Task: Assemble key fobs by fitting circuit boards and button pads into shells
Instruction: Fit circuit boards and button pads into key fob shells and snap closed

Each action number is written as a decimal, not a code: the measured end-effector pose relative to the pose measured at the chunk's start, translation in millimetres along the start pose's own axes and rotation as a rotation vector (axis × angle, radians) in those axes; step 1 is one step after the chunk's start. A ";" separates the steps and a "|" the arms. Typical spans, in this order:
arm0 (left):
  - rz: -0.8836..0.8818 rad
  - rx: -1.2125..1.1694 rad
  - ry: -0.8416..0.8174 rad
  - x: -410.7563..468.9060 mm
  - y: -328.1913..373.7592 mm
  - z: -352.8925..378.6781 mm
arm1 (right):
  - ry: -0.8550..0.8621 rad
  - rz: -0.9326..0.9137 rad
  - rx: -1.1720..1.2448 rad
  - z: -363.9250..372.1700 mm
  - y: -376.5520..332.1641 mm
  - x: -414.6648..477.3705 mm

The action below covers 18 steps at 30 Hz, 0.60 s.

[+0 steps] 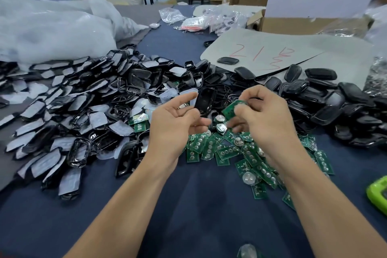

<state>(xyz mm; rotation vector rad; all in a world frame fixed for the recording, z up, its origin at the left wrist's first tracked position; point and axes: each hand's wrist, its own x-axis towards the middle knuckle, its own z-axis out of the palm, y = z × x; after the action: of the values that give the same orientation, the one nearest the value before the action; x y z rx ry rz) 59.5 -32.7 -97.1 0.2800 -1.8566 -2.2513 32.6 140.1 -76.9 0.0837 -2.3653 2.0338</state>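
Black shell [204, 100] is clamped between thumb and fingers of the left hand [177, 125], up off the table [188, 205]. Right hand [265, 119] pinches a green circuit board [233, 109] just beside the shell; can't tell if they touch. Board pile [230, 151] sits under both hands, shell heap [83, 100] to the left.

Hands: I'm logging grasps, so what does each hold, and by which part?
The left hand holds a black shell by its lower end. The right hand pinches a green circuit board by its right end.
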 end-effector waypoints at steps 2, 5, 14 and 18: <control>-0.005 0.008 -0.012 -0.1 0.7 0.8 | -0.024 0.045 0.209 2.6 -1.0 -0.2; -0.016 0.027 -0.004 -1.0 1.4 0.3 | 0.004 0.014 0.158 3.3 -1.4 0.2; -0.055 0.037 0.026 0.6 -0.7 -1.4 | 0.061 0.177 0.410 1.8 -1.7 1.2; -0.051 0.060 0.008 0.3 -2.5 0.3 | 0.001 0.144 0.501 1.0 -3.3 2.1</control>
<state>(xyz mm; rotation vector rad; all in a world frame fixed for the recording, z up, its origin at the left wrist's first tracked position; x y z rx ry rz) 59.0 -32.0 -99.5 0.3490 -1.9371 -2.2258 30.7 138.6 -73.7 -0.0822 -1.8498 2.6424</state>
